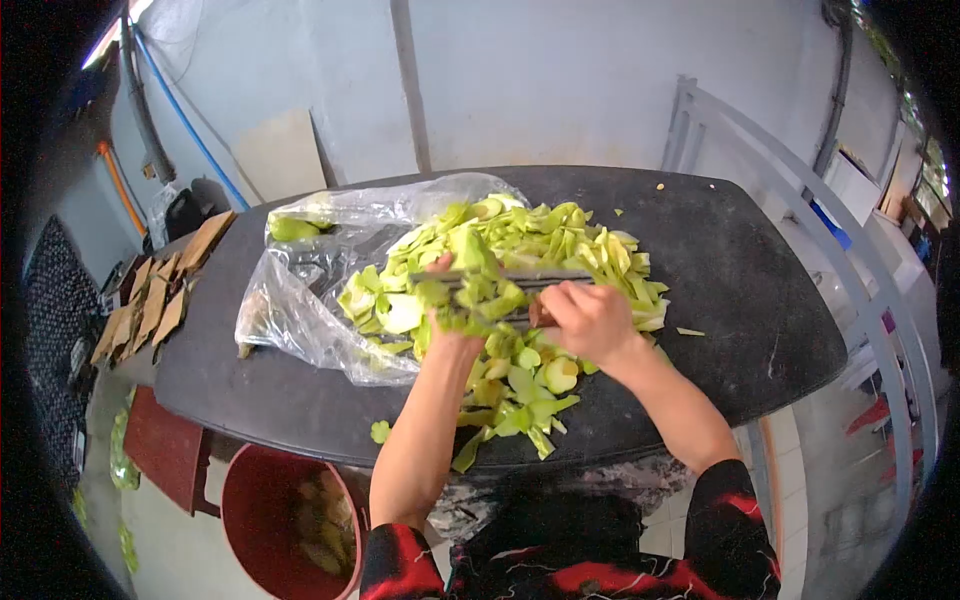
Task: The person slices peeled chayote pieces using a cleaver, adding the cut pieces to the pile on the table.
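Note:
My left hand (454, 338) is wrapped round a pale green fruit (468, 250), perhaps a green mango, above the pile; slices partly cover the fingers. In my right hand (592, 318) is a knife (550, 274), its brown handle in the closed fingers. The blade lies across the fruit, pointing left, and motion smears it into more than one dark streak. Under and around both hands spreads a heap of green slices (560, 235), with more peels and pieces (525, 400) near the table's front edge.
A clear plastic bag (300, 320) lies left of the heap, with a green fruit (292, 229) at its back corner. The dark table (730, 260) has a rounded edge. Below stands a red bucket (245, 490) with scraps inside. A grey metal railing (800, 165) runs along the right.

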`<state>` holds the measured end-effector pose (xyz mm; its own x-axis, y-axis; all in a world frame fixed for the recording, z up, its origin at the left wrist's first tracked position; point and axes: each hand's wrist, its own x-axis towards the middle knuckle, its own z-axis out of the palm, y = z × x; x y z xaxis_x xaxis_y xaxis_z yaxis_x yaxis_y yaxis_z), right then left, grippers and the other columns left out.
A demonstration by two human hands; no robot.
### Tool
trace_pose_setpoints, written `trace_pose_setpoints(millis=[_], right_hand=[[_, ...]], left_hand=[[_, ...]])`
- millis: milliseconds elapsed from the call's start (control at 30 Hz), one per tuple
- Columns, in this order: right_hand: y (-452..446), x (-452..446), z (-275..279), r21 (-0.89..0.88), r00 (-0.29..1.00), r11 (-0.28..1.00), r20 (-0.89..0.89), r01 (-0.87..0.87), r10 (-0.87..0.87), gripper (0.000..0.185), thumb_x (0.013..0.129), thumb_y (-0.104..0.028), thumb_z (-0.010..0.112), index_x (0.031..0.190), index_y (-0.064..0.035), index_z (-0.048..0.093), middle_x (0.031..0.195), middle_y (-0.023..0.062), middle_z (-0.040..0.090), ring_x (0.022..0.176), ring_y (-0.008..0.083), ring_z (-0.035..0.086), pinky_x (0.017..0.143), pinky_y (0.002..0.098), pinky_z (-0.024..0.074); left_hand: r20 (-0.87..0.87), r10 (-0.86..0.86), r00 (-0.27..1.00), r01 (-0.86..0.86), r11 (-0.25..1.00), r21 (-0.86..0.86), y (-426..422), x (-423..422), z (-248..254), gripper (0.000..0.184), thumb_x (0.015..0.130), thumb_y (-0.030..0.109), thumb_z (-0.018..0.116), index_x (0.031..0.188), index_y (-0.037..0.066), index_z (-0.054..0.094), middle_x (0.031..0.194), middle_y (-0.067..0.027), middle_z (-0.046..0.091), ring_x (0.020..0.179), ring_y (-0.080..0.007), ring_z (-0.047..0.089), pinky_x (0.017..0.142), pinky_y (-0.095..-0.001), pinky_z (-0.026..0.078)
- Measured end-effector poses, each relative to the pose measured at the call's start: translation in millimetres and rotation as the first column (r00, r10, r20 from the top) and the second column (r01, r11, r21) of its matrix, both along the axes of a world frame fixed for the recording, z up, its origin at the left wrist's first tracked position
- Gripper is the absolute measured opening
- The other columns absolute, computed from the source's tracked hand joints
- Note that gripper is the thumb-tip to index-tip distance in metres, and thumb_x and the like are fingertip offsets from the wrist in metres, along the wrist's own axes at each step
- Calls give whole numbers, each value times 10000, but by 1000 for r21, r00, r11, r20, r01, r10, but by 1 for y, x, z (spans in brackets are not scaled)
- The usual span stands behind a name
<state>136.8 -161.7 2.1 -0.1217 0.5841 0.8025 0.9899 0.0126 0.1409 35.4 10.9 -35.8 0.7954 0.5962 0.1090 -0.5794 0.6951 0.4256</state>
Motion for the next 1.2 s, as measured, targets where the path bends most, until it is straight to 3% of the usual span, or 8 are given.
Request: trace_pose_setpoints(millis=[133,267,467,667,733,867,1067,1200], right_hand=[[-1,-3,-5,-5,999,999,-9,-33,33,215,667,-130,751,744,-78,557,607,53,569,524,228,616,444,329,474],[8,19,-20,-21,996,996,-14,90,-90,221,689,-141,747,743,-88,539,613,51,580,531,222,623,466,323,498],[17,41,-34,-136,983,976,-49,168,-176,181,730,-113,716,736,-89,537,578,59,544,538,229,630,467,325,499],[16,55,-22,1,990,990,9,142,-142,147,817,-138,696,808,-68,567,630,42,616,490,176,595,433,311,486],[22,60,-27,-276,938,920,-129,278,-322,155,760,-115,717,805,-74,574,671,70,640,584,243,659,517,349,529],[10,64,-21,-109,960,972,-166,208,-224,184,743,-116,727,810,-72,561,693,79,644,588,288,649,524,371,529],[12,42,-20,-44,980,992,-153,118,-123,192,698,-100,720,787,-87,550,687,59,633,602,257,651,500,365,502],[18,20,-19,47,1000,999,9,11,-11,176,651,-96,710,736,-89,556,638,43,584,545,216,615,479,316,490]], left_hand=[[41,-47,998,38,981,192,-1,3,-5,482,885,444,508,1165,60,591,1047,-117,652,946,-257,621,849,-398,512],[-113,144,983,-141,990,28,-17,-1,13,527,951,467,339,1256,90,544,1193,-111,606,1091,-286,582,986,-462,454],[-126,187,974,-189,982,0,-21,-7,23,487,929,438,393,1240,98,548,1195,-102,605,1091,-283,582,946,-469,469],[-170,109,979,-96,992,81,-28,-12,40,466,887,379,462,1247,96,548,1180,-104,616,1074,-277,591,882,-482,479],[-179,88,980,-72,993,93,-20,-14,29,463,887,374,462,1248,96,547,1175,-109,615,1060,-272,592,882,-485,481],[-52,13,999,-9,997,78,-12,-10,24,462,913,370,423,1253,82,543,1196,-113,611,1042,-279,587,879,-491,487],[-153,82,985,-87,996,-28,-3,-4,12,444,950,355,379,1256,74,538,1234,-111,598,1101,-294,570,935,-500,467],[-70,23,997,-33,989,-145,4,3,-8,440,927,410,480,1218,93,574,1193,-120,628,1092,-304,587,971,-483,471]])
